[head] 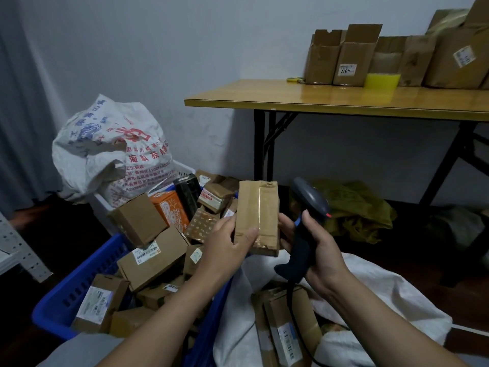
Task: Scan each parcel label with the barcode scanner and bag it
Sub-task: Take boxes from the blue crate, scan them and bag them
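Left hand grips a parcel, right hand curled round the scanner; few boxes in the sack, crate heaped, so likely early going.

Dim, bluish, soft light fills the room. The table top carries a pale sheen toward the far right. Under it and on the near left floor all sinks into black. Straight edges bow at the frame's sides (wide-angle lens), and the far right boxes smear. The parcel and scanner look sharp.
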